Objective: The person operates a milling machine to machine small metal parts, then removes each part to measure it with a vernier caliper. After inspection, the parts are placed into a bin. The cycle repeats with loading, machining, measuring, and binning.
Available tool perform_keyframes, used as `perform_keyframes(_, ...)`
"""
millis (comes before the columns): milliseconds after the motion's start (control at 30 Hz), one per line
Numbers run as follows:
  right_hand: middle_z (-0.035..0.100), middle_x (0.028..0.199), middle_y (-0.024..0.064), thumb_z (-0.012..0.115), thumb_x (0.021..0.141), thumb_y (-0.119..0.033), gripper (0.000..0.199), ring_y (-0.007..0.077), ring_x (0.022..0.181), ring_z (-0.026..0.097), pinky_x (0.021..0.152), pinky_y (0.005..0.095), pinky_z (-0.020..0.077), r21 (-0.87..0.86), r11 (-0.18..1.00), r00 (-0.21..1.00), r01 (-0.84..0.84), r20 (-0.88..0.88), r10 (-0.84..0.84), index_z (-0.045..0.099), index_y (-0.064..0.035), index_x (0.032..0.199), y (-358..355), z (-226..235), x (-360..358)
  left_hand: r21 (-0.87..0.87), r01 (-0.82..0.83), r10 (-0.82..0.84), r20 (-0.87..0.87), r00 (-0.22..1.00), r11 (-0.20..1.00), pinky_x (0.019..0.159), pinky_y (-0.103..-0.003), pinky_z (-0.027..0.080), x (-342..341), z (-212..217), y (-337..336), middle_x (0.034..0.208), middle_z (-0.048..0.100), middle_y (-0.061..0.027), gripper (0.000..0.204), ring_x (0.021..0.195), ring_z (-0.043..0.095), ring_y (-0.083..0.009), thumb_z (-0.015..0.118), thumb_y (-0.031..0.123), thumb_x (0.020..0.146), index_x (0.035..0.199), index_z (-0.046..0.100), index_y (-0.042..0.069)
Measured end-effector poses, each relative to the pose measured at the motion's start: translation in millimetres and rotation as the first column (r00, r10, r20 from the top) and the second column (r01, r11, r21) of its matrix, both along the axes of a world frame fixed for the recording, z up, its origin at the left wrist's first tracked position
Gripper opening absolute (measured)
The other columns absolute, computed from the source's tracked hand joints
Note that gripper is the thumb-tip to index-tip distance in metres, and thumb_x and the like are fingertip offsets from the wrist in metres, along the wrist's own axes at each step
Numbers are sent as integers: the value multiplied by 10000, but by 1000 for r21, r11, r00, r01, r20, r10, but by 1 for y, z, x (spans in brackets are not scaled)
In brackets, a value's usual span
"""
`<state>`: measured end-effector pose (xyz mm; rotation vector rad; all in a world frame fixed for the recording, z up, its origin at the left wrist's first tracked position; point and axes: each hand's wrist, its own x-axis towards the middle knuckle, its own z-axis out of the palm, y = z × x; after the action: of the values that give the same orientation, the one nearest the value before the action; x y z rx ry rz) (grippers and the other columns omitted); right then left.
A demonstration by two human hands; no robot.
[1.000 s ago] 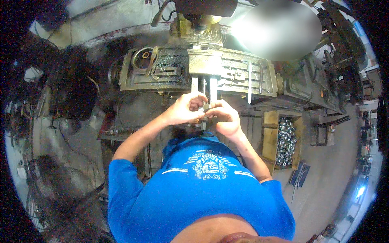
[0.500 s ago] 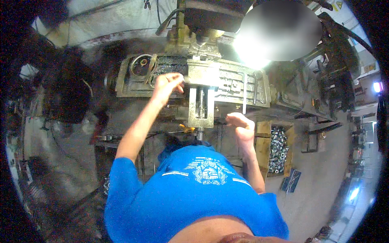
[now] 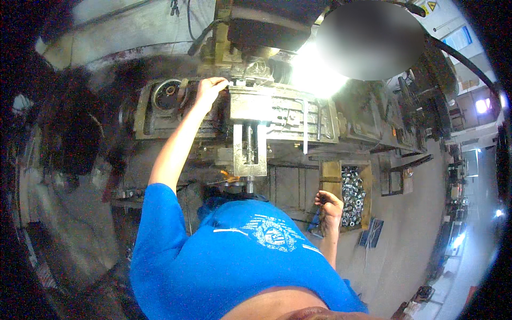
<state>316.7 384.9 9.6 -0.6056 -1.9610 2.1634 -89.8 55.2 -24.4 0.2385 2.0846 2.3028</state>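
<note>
Steel vise [image 3: 250,109] at upper centre looks heavy, rigid; left hand [image 3: 209,88] grips its top edge, right hand [image 3: 329,205] hangs loosely curled, empty.

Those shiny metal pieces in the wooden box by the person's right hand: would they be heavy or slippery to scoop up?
The metal pieces look like small solid parts, so probably heavy for their size. Heaped loosely in the wooden box, they would likely shift and spill. Their shine suggests slipperiness.

A bright lamp [image 3: 314,69] is glaring over the machine. The grey concrete floor [image 3: 410,224] is stretching away to the right, a wooden crate [image 3: 349,186] of metal parts is standing on it, and windows [image 3: 482,106] are glowing far off.
</note>
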Motion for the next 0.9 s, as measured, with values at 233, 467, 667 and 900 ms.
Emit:
perform_keyframes(233,621,933,118,693,669,-333,547,200,820,604,712,295,494,-1,999,997,-54,50,54,577,46,1046,-4,0,1,9,75,-76,67,995,997,636,-246,459,-3,5,-1,779,648,-60,197,691,593,-124,623,139,791,900,646,-24)
perform_keyframes(467,625,907,122,531,629,-98,430,194,791,609,697,287,503,-25,999,993,-48,106,50,588,50,1029,-11,4,-4,6,251,-246,222,944,968,702,-242,442,-15,11,-11,856,645,-45,282,758,584,-116,613,212,807,1008,623,14)
perform_keyframes(667,620,908,112,728,633,-386,615,192,801,599,702,284,491,19,998,991,-54,121,51,578,48,1042,-7,-2,3,-14,173,-167,212,963,985,679,-244,440,-13,3,-8,820,646,-35,277,716,584,-115,630,199,793,997,630,12)
perform_keyframes(900,629,885,104,453,631,83,424,166,778,605,678,262,492,-32,996,979,-85,186,89,609,25,1022,-13,-9,-6,-118,181,-166,126,978,976,697,-256,447,-13,5,-8,842,649,-52,236,771,592,-121,645,149,773,946,643,-12)
